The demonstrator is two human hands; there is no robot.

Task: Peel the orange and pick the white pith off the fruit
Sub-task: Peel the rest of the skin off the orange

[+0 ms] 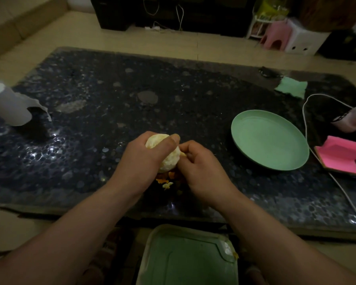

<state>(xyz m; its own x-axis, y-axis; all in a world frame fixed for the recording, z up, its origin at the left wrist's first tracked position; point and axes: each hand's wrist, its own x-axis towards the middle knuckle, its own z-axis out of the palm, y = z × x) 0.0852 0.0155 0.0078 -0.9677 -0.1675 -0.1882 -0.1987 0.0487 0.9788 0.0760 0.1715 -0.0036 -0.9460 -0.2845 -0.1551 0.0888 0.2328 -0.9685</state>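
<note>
Table with a dark pebbled top is seen, and a green plate is set on its right part. Near the front edge, by the left hand the peeled orange is gripped, and its right side is pinched by the right hand. Peel scraps are seen beneath.

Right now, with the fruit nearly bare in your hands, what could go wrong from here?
1. The left hand grips the orange while the right hand pinches pith at its side; a hard pull could tear the flesh and squirt juice.
2. Peel scraps lie loose on the table under the wrists and could get swept off.
3. Dim light may hide leftover pith.
</note>
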